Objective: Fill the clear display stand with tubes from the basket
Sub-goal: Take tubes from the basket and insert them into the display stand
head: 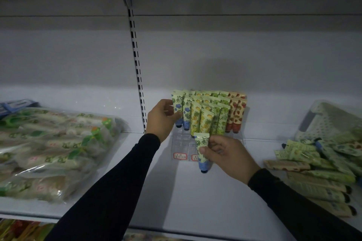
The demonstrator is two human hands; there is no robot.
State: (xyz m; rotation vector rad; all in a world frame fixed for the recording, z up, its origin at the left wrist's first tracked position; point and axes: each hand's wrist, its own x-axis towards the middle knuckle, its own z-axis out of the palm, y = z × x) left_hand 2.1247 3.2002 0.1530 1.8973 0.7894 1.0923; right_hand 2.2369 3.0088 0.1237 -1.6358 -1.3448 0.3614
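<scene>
The right hand (225, 154) pinches a blue-capped tube (202, 151) just before the clear stand (181, 145). Beyond, the left hand (161, 118) grips a standing tube (177, 108). Best lowered cap-first into a free front slot. The basket (325, 121) is cut off; slot edges are dim.

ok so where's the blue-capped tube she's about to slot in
In the head view it's just right of centre, pinched in the right hand: the blue-capped tube hangs cap-down in front of the clear display stand, below the yellow tubes.
</scene>
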